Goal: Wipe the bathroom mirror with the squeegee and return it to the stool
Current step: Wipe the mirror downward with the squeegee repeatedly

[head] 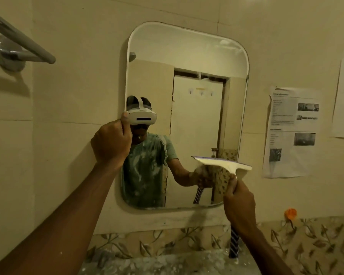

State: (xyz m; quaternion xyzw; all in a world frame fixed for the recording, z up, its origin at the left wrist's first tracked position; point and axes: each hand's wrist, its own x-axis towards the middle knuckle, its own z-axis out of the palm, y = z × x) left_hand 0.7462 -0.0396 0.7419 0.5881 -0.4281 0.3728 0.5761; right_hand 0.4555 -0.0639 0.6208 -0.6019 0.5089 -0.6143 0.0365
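A rounded rectangular mirror (187,62) hangs on the beige tiled wall. My right hand (239,203) is shut on the squeegee (226,164), whose white blade lies flat against the mirror's lower right part. Its striped dark handle end (233,245) sticks out below my fist. My left hand (111,142) grips the mirror's left edge about halfway up, thumb on the glass. The glass reflects a person in a green shirt and headset, and a door. The stool is out of view.
A metal towel bar (18,36) juts from the wall at upper left. Printed sheets (292,132) are stuck to the wall right of the mirror. Below runs a band of floral tiles (316,245) and a small orange thing (290,213).
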